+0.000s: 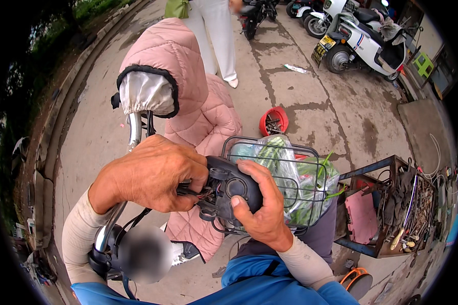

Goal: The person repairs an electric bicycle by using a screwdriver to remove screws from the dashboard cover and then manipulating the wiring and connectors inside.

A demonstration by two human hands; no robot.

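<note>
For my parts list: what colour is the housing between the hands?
The housing is black; head view shows it.

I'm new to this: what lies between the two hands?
In the head view, a black housing with wires lies between the left hand and right hand.

Bright, diffuse daylight; shadows soft. Glints on chrome handlebar (134, 129) and plastic bag (282, 155). Left hand (155, 173), right hand (265, 211) fairly crisp. Foliage (86, 14) near-black. Round blurred patch (145, 254) lower left, detail lost. Fisheye rim black, kerb (66, 84) bowed.
</note>
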